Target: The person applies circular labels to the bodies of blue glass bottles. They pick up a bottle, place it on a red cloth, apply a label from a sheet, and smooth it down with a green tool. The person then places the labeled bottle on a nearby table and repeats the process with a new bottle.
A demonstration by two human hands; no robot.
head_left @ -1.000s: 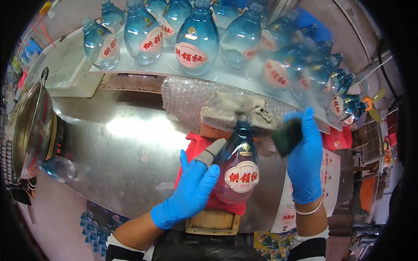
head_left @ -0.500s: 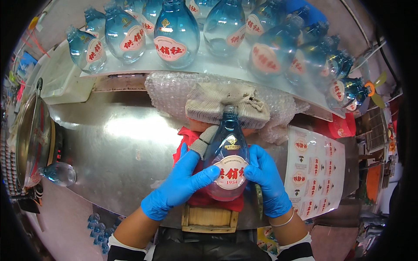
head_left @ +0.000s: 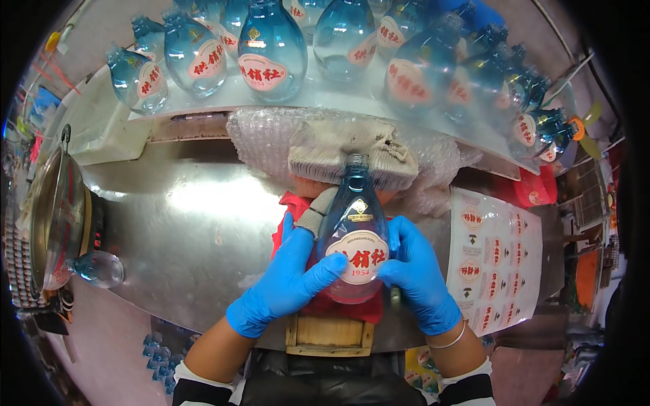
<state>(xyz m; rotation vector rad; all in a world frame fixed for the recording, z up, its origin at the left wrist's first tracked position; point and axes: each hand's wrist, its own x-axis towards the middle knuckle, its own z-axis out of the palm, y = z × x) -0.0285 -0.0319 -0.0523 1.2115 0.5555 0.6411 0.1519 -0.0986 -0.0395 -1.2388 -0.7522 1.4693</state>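
Note:
Between my two blue-gloved hands lies a blue glass bottle (head_left: 355, 196), fading to clear at its base, its neck pointing away from me. A pale oval label (head_left: 363, 256) with red print sits on its belly. My left hand (head_left: 288, 277) wraps the left side, thumb on the label's left edge; a grey knit cover (head_left: 313, 218) is on one finger. My right hand (head_left: 416, 277) holds the right side, thumb by the label's right edge. The neck rests against a knit-covered pad (head_left: 332, 162). Under the bottle is red cloth (head_left: 287, 201) above a wooden block (head_left: 330, 335).
Several labelled bottles (head_left: 272, 40) stand on a white shelf (head_left: 325, 101) at the back. Bubble wrap (head_left: 257, 139) lies below them. A label sheet (head_left: 497, 257) is at right on the metal table (head_left: 183, 237). At left are a metal pan (head_left: 51, 216), a tipped bottle (head_left: 107, 269) and a white tub (head_left: 115, 139).
Both hands stay on the bottle, which has shifted slightly up in the picture. My right thumb has slid a little lower along the label's edge.

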